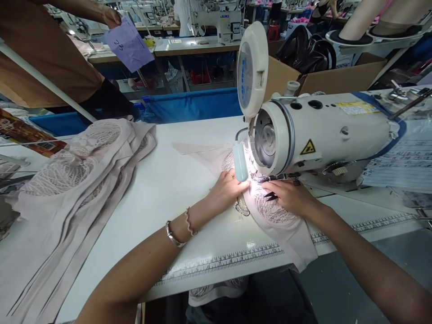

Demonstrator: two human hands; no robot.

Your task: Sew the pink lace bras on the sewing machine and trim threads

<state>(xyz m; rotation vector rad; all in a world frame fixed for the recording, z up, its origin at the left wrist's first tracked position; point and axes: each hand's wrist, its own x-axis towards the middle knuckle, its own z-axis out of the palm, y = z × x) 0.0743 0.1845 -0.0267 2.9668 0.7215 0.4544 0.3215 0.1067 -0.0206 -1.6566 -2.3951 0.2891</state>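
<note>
A pale pink lace garment piece (pixel 273 211) lies under the head of a white sewing machine (pixel 313 130) and hangs over the table's front edge. My left hand (pixel 227 189) is at its left side by the needle area, fingers together on the fabric edge. To the right of the needle, my right hand (pixel 290 195) rests on the lace with its fingers bent. Black pointed tips, like those of thread snips (pixel 271 196), stick out from under that hand; their handles are hidden. The lit needle area is partly covered by a light-blue lamp housing (pixel 240 162).
A heap of matching lace pieces (pixel 84 166) covers the table's left side. A printed ruler (pixel 236 258) runs along the front edge. The machine's round cover (pixel 253 69) stands raised. Across the table, a person holds a purple paper (pixel 130 45). Another lace piece (pixel 219 290) lies on my lap.
</note>
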